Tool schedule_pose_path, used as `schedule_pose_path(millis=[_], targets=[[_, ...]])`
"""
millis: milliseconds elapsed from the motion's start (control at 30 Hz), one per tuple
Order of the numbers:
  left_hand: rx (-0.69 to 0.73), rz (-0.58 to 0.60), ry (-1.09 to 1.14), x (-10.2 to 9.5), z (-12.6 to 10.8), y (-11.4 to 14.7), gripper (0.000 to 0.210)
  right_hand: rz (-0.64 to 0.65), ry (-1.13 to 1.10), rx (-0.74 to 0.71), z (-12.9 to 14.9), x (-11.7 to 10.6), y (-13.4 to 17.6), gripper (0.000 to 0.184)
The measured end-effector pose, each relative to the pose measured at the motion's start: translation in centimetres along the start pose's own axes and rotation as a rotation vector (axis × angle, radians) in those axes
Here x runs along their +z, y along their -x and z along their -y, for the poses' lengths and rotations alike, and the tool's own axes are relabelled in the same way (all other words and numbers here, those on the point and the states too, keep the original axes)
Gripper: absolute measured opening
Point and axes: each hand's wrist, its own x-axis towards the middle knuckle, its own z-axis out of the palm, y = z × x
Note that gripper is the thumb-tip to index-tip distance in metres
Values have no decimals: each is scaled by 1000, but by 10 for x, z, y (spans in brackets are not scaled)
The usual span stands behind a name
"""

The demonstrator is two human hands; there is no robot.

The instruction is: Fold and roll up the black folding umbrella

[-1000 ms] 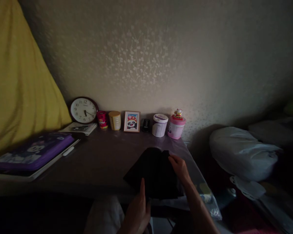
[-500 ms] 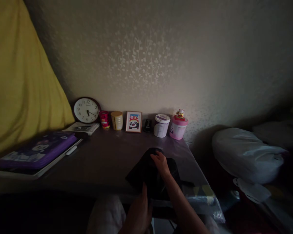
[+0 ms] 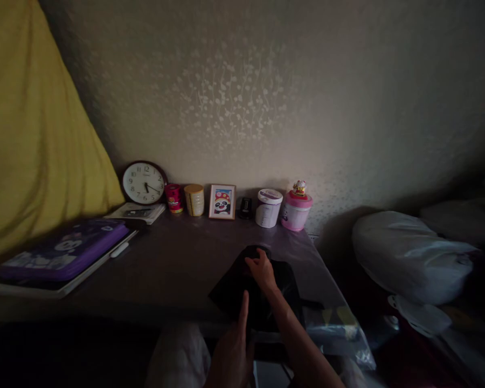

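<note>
A black, soft, fabric-like item (image 3: 226, 288), perhaps a bag, lies crumpled near the front right of the table; its exact kind is too dark to make out. Bent fingers of my right hand (image 3: 262, 271) pinch its upper part, with the forearm crossing over the fabric. At the near edge, my left hand (image 3: 234, 345) has its index finger stretched along the fabric and the thumb lower down, the edge between them. Its other fingers are hidden. A dark strip, like a strap (image 3: 312, 305), sticks out to the right.
Along the wall stand a clock (image 3: 144, 183), a red cup (image 3: 173, 198), a yellow-lidded jar (image 3: 194, 200), a framed panda picture (image 3: 222, 202), a white tub (image 3: 269, 209) and a pink-lidded tub (image 3: 296, 213). A purple case (image 3: 68, 250) lies left; a white plastic bag (image 3: 408, 256) sits right.
My left hand has moved slightly up, its index finger reaching farther over the black fabric. My right hand has shifted a little left, still at the upper part.
</note>
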Motion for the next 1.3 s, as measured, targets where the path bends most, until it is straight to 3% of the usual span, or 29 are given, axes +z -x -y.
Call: schedule_pose_path(millis=[133, 267, 367, 500, 667, 800, 967, 1100, 1300], targets=[[13, 69, -141, 0, 1, -4, 67, 11, 18, -24, 4, 1, 3, 50], [11, 43, -114, 2, 3, -7, 68, 104, -5, -109, 9, -4, 11, 41], [8, 35, -85, 3, 5, -6, 67, 160, -51, -300, 9, -18, 25, 26], [29, -3, -50, 6, 7, -5, 67, 88, 30, -561, -3, -37, 47, 20], [-10, -15, -46, 9, 6, -5, 69, 108, 215, -781, -22, -38, 48, 20], [-31, 23, -35, 6, 4, -6, 70, 114, 291, -789, -27, -27, 16, 23], [-54, 53, -8, 4, 3, -7, 72, 67, 376, -694, -30, -26, -26, 25], [-71, 66, -17, 4, 6, -9, 70, -71, 327, -670, -26, -35, -18, 26], [4, 50, -44, 3, 8, -10, 69, 45, 258, -739, -29, -34, 4, 24]])
